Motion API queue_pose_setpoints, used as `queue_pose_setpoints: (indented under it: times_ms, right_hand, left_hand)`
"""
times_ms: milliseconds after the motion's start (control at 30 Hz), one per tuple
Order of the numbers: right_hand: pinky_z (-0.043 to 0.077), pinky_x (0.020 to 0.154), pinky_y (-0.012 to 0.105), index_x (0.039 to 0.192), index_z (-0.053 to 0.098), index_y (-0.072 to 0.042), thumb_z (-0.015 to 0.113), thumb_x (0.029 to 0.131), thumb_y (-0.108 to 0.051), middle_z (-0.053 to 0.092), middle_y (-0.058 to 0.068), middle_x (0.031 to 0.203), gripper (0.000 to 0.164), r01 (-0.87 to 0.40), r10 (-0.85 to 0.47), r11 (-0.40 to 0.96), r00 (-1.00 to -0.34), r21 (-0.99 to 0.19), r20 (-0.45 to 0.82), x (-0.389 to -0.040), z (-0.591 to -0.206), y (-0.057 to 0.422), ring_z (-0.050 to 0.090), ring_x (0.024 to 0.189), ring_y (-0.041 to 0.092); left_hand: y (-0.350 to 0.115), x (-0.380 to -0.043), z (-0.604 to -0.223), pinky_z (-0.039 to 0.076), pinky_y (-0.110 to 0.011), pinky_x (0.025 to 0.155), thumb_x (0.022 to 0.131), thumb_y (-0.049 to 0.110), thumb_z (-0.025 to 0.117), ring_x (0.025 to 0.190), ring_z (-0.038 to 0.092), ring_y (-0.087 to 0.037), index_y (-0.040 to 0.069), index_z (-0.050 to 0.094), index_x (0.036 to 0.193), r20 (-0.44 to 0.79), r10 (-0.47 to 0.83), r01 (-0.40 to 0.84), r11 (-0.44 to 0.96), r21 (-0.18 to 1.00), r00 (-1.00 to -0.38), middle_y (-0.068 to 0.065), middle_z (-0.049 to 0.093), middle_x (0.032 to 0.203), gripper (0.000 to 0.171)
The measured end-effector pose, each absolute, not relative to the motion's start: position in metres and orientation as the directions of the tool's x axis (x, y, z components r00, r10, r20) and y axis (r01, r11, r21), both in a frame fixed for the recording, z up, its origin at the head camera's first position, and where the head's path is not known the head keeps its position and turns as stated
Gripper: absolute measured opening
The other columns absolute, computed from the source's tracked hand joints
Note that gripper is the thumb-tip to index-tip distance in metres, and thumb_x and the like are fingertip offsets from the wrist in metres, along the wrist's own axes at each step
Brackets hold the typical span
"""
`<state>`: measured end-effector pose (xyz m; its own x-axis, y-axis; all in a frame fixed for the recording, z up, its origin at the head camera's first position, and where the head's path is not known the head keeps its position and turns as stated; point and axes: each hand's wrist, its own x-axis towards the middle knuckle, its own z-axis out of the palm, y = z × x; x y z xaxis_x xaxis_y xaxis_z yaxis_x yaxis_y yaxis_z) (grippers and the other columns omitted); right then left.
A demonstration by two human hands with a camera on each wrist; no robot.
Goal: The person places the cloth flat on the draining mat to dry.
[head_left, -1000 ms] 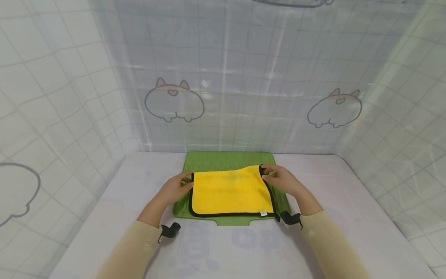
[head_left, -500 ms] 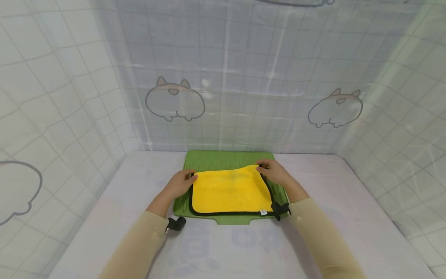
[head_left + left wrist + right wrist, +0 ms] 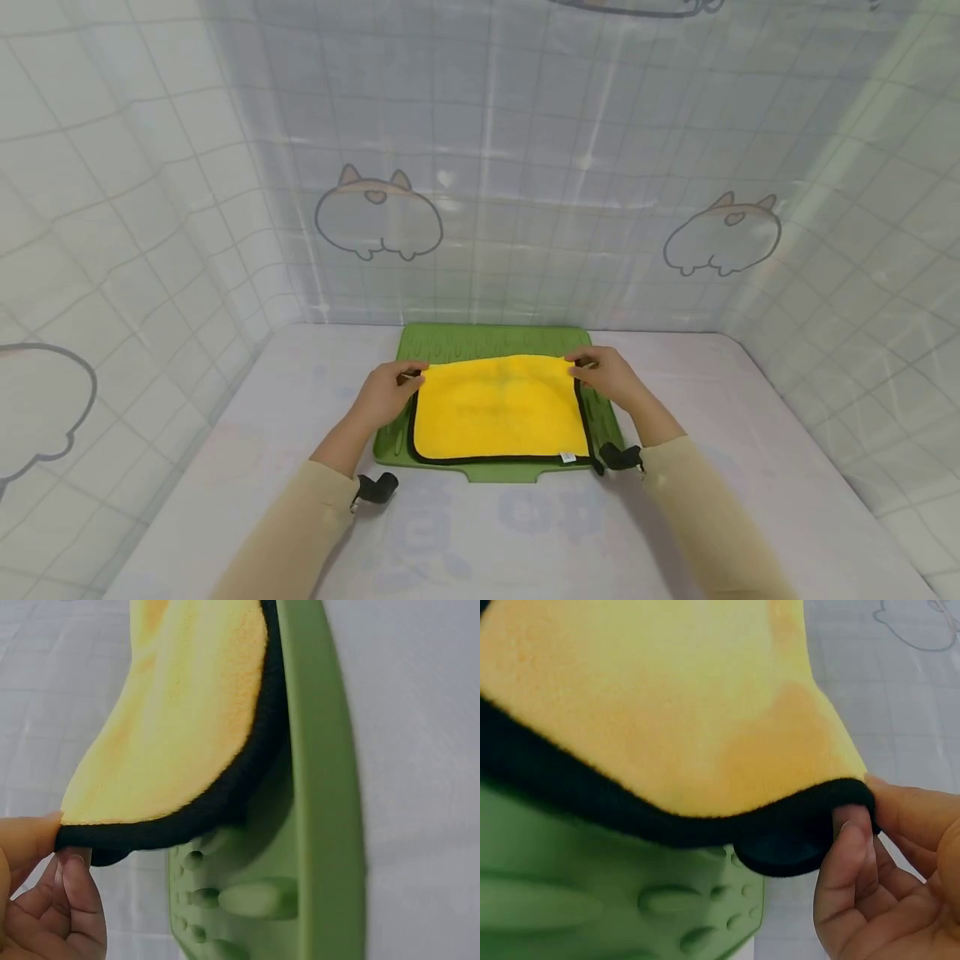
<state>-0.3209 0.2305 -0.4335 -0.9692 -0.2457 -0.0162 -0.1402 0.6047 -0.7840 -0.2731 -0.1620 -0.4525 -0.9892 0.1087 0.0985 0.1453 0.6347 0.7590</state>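
Observation:
A yellow towel (image 3: 498, 417) with black trim lies over a green ridged mat (image 3: 495, 337), its far edge a plain yellow fold. My left hand (image 3: 381, 396) pinches the far left corner; in the left wrist view, thumb and fingers of that hand (image 3: 56, 889) grip the black trim, the corner raised above the mat. At the far right corner, my right hand (image 3: 611, 382) does likewise. The right wrist view has this hand (image 3: 896, 862) pinching the trimmed corner, a second black-edged layer curving below it. A white label (image 3: 567, 457) shows at the near right edge.
The mat rests on a pale table (image 3: 480, 542) with faint printing, a short tab at its near side. Behind stands a grid-patterned curtain (image 3: 525, 167) with dog drawings; similar sheets rise at both sides. Black wrist devices (image 3: 377, 488) hang at both cuffs.
My left hand has come slightly inward onto the towel's corner. My right hand moved inward, then back out to the right, and the far edge now runs straighter between both hands.

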Motion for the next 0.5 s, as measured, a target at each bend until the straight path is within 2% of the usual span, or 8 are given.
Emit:
queue_pose_setpoints:
  times_ms: [167,300,400,500]
  right_hand:
    - [0.055,0.089,0.049,0.135,0.063,-0.010,0.069,0.097,-0.021,0.059,0.016,0.128,0.041,-0.104,-0.261,0.543,-0.964,-0.833,-0.049,-0.315,-0.432,0.242,0.064,0.104,0.031]
    - [0.052,0.092,0.051,0.140,0.059,-0.009,0.070,0.096,-0.021,0.057,0.017,0.133,0.047,-0.076,-0.277,0.504,-0.958,-0.860,-0.078,-0.313,-0.431,0.253,0.062,0.104,0.032]
    - [0.052,0.091,0.047,0.140,0.059,-0.009,0.070,0.096,-0.021,0.054,0.017,0.137,0.047,-0.045,-0.292,0.515,-0.948,-0.856,-0.125,-0.311,-0.433,0.259,0.061,0.097,0.028]
    - [0.053,0.090,0.042,0.137,0.061,-0.008,0.071,0.095,-0.019,0.052,0.017,0.141,0.044,-0.014,-0.315,0.542,-0.930,-0.840,-0.188,-0.307,-0.435,0.262,0.061,0.092,0.023]
  left_hand:
    - [-0.165,-0.266,-0.448,0.048,-0.033,0.056,0.102,0.020,0.061,0.071,0.055,-0.020,0.016,0.060,0.140,0.073,0.113,0.127,0.616,0.777,-0.991,-0.011,0.062,0.129,0.038]
    - [-0.170,-0.260,-0.448,0.042,-0.031,0.048,0.102,0.020,0.061,0.053,0.041,-0.017,0.018,0.057,0.143,0.036,0.129,0.106,0.594,0.797,-0.991,-0.016,0.065,0.103,0.042]
    - [-0.175,-0.256,-0.449,0.042,-0.032,0.049,0.101,0.018,0.062,0.055,0.042,-0.018,0.017,0.058,0.142,-0.013,0.156,0.084,0.598,0.797,-0.988,-0.017,0.066,0.104,0.041]
    - [-0.178,-0.254,-0.452,0.046,-0.034,0.057,0.100,0.016,0.062,0.072,0.054,-0.022,0.013,0.060,0.140,-0.071,0.207,0.079,0.633,0.770,-0.976,-0.017,0.063,0.127,0.039]
